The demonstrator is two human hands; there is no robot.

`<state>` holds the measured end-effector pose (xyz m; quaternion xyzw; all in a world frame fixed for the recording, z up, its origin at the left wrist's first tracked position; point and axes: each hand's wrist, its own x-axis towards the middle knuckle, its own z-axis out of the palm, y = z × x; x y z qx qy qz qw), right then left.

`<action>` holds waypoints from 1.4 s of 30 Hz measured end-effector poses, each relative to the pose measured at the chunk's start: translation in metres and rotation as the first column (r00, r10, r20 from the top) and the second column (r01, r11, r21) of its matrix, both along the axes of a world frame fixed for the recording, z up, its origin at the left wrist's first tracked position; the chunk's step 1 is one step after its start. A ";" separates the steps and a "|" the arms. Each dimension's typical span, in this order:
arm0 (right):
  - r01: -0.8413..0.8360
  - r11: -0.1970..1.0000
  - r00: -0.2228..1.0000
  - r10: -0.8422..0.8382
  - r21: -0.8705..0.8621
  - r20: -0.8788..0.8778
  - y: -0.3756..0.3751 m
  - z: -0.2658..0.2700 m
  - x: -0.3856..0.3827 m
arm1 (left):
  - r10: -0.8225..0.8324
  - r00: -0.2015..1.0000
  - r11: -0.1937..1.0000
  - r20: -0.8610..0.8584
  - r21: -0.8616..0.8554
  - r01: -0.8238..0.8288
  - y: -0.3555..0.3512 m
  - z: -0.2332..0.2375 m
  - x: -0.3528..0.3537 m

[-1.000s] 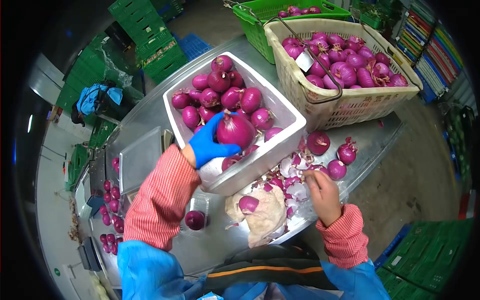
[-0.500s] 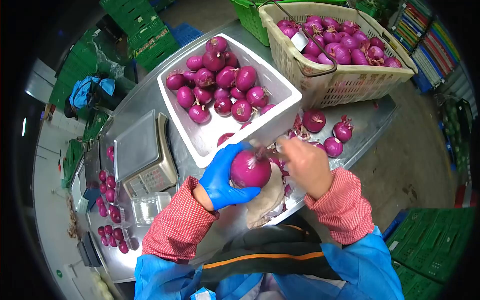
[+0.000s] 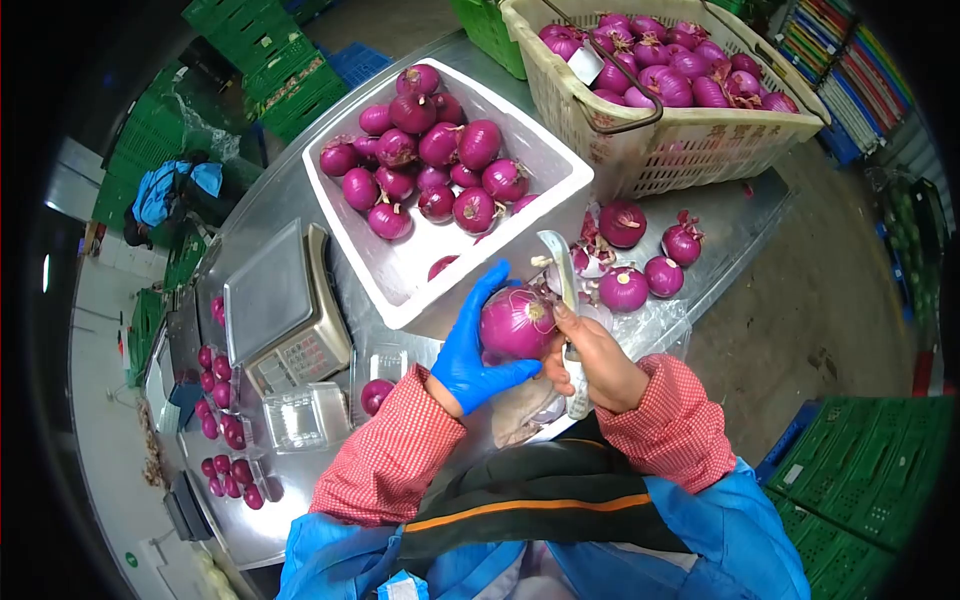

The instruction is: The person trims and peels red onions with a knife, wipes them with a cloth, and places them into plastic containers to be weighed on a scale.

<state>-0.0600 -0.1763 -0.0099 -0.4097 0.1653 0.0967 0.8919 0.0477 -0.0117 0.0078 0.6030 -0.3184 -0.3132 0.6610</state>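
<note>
My left hand [image 3: 470,352], in a blue glove, is closed around a large red onion [image 3: 515,325], its pale cut root end turned to the upper right. In my right hand [image 3: 608,368], which is bare, is a small knife with a curved blade [image 3: 562,268] and a pale handle [image 3: 576,385]. The blade points away from me and stands right beside the onion. A whitish scrap of peel or root hangs by the blade. Beneath my hands, a light cloth-like piece [image 3: 515,415] and loose skins lie at the table's near edge, partly hidden.
A white foam box [image 3: 395,290] of peeled onions stands ahead. Behind it to the right is a cream crate [image 3: 690,160] full of onions. Several loose onions [image 3: 624,288] lie to the right. Leftward are a scale [image 3: 290,310] and clear plastic trays [image 3: 305,418]. Another person [image 3: 170,195] is far left.
The onion has turned, so its root end now faces up and right. My right hand has moved lower, and the knife blade shows clearly. The whole view has shifted slightly.
</note>
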 end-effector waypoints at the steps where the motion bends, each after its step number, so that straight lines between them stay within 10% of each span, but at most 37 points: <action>1: -0.030 0.999 0.999 0.031 -0.027 0.033 -0.003 -0.001 -0.001 | 0.016 1.000 1.000 -0.009 0.022 -0.016 0.003 -0.008 0.003; 4: 0.318 0.493 0.942 -0.072 -0.810 0.327 0.003 0.002 -0.003 | 0.052 0.991 0.996 -0.123 0.080 -0.042 0.013 -0.007 0.007; 5: 0.426 0.186 0.899 0.024 -0.885 0.438 -0.001 0.009 -0.004 | 0.062 0.982 0.994 -0.180 0.099 -0.045 0.017 -0.005 0.005; 9: 0.420 -0.218 0.897 0.245 -0.881 0.367 -0.003 0.034 -0.009 | -0.013 0.988 0.999 -0.156 0.041 0.020 0.024 -0.001 0.000; 18: 0.443 -0.265 0.889 0.258 -0.856 0.379 -0.020 -0.015 0.001 | -0.229 0.964 0.973 -0.133 -0.033 0.227 0.036 -0.007 0.003; 24: 0.144 0.250 0.989 -0.080 -0.958 0.128 -0.018 -0.034 -0.024 | -0.020 0.970 0.997 -0.242 0.066 0.037 0.054 -0.010 0.003; 28: -0.019 -0.100 1.000 0.009 -0.995 -0.020 0.028 -0.061 -0.034 | 0.114 0.940 0.986 -0.323 0.150 -0.068 0.087 -0.034 -0.005; 32: -0.014 0.042 0.997 0.071 -0.999 -0.011 0.031 -0.086 -0.028 | 0.228 0.921 0.934 -0.315 0.340 -0.114 0.114 -0.062 -0.018; 37: 0.234 0.402 0.951 0.096 -0.885 0.295 0.039 -0.015 -0.022 | 0.180 0.927 0.819 0.328 0.472 -0.326 0.090 -0.074 -0.032; 39: 0.349 0.201 0.899 0.203 -0.915 0.387 0.061 0.010 -0.013 | 0.099 0.981 0.951 0.169 0.274 -0.143 0.065 -0.097 -0.028; 41: 0.425 -0.095 0.868 0.326 -0.900 0.376 0.070 0.010 -0.004 | -0.191 0.553 0.888 0.811 0.383 -0.255 0.045 -0.081 -0.033; 42: 0.404 -0.051 0.888 0.262 -0.913 0.378 0.067 0.002 0.002 | -0.121 0.741 0.880 0.660 0.417 -0.227 0.046 -0.067 -0.037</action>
